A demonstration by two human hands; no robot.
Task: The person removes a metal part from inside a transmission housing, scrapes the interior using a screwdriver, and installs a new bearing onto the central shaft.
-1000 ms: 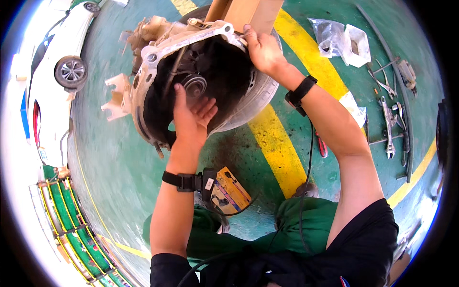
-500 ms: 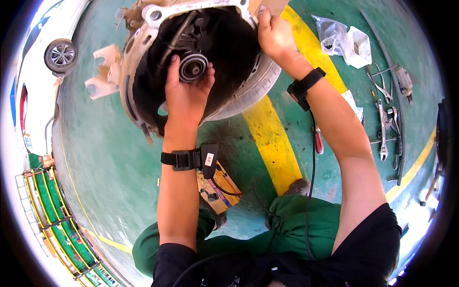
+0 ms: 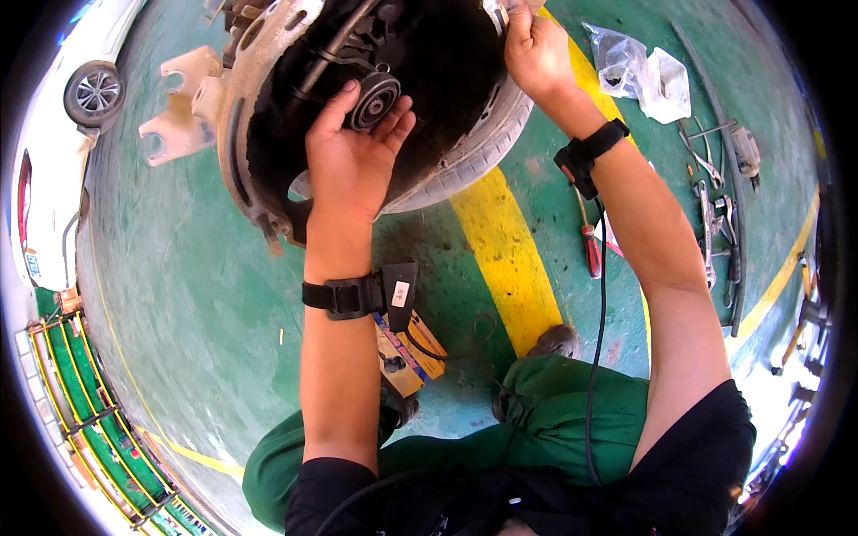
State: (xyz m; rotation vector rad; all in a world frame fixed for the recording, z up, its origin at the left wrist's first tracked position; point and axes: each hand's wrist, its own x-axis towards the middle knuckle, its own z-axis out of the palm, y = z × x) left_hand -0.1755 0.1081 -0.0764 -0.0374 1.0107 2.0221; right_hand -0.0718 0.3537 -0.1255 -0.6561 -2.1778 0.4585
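Cupped around a round, ribbed black part (image 3: 374, 98), the left hand (image 3: 350, 165) has its fingers spread and curled at the part's edge, palm below it, inside the dark hollow of a large wheel assembly (image 3: 268, 116) lying on the green floor (image 3: 179, 295). Up at the assembly's upper rim the right hand (image 3: 536, 49) is closed on the metal edge, though what it pinches I cannot tell. Steadying the rim while seating the part squarely seems the careful way. Pliers and wrenches (image 3: 715, 214) lie well apart by the floor's right edge, a red screwdriver (image 3: 590, 250) nearer.
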